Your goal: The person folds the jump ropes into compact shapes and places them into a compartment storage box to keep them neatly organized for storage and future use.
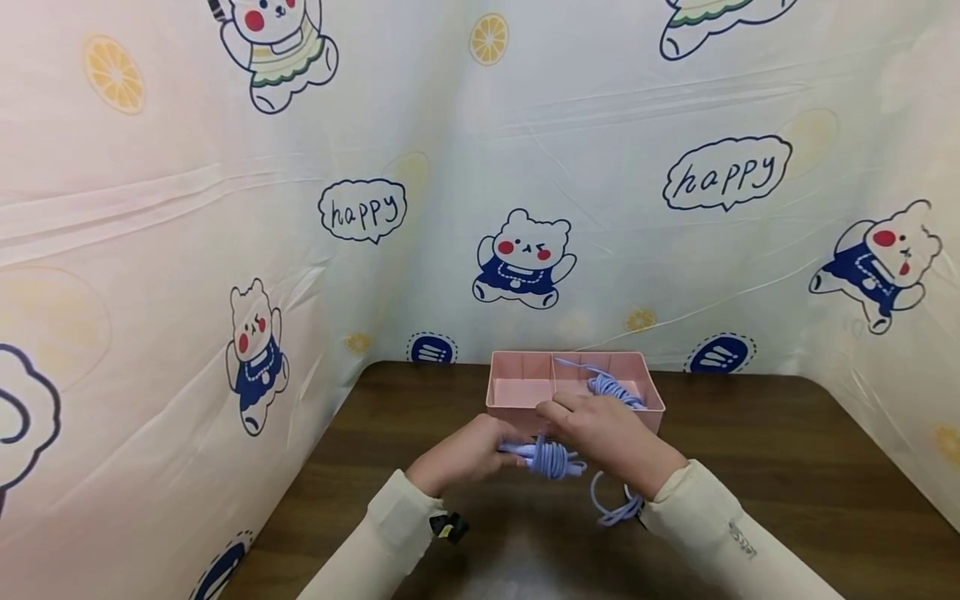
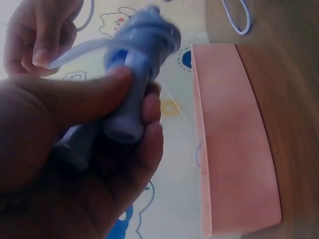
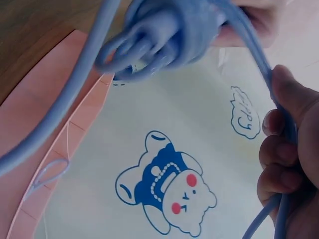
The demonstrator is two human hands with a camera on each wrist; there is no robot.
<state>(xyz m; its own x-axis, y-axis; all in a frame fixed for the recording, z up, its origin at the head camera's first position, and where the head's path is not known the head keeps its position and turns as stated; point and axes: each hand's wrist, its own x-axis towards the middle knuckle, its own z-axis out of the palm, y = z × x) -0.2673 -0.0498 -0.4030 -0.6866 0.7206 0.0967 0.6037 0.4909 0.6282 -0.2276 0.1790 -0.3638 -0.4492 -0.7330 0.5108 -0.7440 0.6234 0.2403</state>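
My left hand (image 1: 467,454) grips the two pale blue handles (image 2: 127,112) of a jump rope (image 1: 553,461), thumb across them in the left wrist view. The cord is wound in several turns around the handles, with small loops (image 3: 144,55) sticking out at the end. My right hand (image 1: 606,429) holds a doubled stretch of cord (image 3: 254,42) that runs taut from the bundle, its fingers curled round it in the right wrist view. A loose loop of cord (image 1: 617,513) hangs below the right wrist.
Just beyond my hands, a pink divided box (image 1: 513,418) stands on the dark wooden table (image 1: 375,492). Another blue coiled cord (image 1: 615,388) lies in its right compartment. A printed cloth (image 1: 600,250) hangs behind and along both sides.
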